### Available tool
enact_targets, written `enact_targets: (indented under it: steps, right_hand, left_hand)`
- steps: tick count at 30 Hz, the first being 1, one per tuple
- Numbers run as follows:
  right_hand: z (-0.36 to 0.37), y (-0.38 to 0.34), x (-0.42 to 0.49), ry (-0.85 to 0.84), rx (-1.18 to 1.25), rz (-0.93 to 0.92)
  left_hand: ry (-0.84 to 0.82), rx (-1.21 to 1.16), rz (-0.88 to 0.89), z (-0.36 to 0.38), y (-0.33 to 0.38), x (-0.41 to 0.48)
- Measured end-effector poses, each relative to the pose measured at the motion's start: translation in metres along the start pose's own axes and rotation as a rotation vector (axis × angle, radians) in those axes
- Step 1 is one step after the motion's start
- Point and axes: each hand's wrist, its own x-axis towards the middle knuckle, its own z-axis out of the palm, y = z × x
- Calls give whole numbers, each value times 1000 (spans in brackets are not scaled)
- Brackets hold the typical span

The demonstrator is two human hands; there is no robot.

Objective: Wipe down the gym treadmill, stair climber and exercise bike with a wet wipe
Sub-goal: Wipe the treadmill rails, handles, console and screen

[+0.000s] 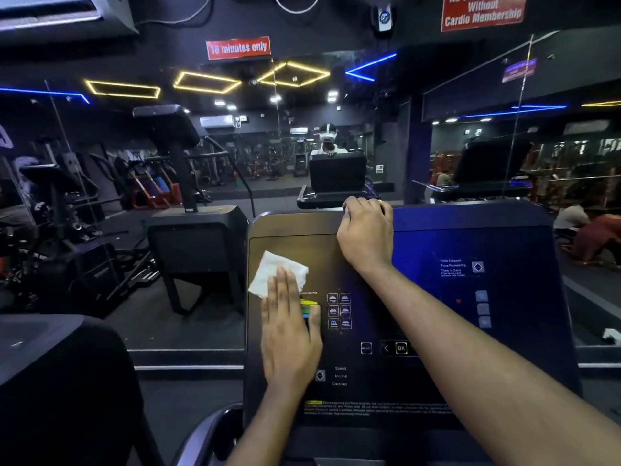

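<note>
On the left part of the treadmill console: one white wet wipe, lying flat, its near edge under the left hand. That hand's fingers are straight and together, pressing down. Right hand: fingers curled over the console's far top edge, gripping it. Six program icons sit just right of the left hand. Far side: two red signs, three yellow light outlines.

Dim gym interior, lit by yellow and blue ceiling strips; blue glare across console; wide-angle bending at edges.
</note>
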Motion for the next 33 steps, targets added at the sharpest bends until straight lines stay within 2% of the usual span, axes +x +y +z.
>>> enact_targets:
  steps: [4,6,8,10,13,16,19,21,27,30,33]
  right_hand:
    - [-8,1,2,-72,24,-25]
    - [-16,0,-1,-97,108,14]
    - [-23,-10,-21,-43,217,35]
    - [-24,-28,-58,-62,314,-69]
    - [-8,-55,-112,-332,299,-336]
    - [20,-81,-129,-420,112,-365]
    - [38,-110,-127,-382,-18,-210]
    - [47,-130,-133,-348,-25,-115]
    - [43,-126,-169,-245,-153,-19]
    - [47,-121,-132,-194,-125,107]
    - [62,-134,-110,-206,-58,76]
  left_hand:
    - [-43,-87,107,-14,-11,12]
    - [-59,-200,178,-28,-21,33]
    - [-85,-370,162,-41,-34,49]
    - [-106,-615,112,-51,-47,58]
    - [-69,-825,83,-59,-62,63]
    - [1,-808,121,-69,-78,68]
    - [119,-711,139,-80,-90,82]
    - [130,-637,155,-83,-97,104]
    - [-338,-613,206,-80,-99,167]
    - [-286,-613,156,-74,-99,185]
    - [-264,-665,150,-69,-99,188]
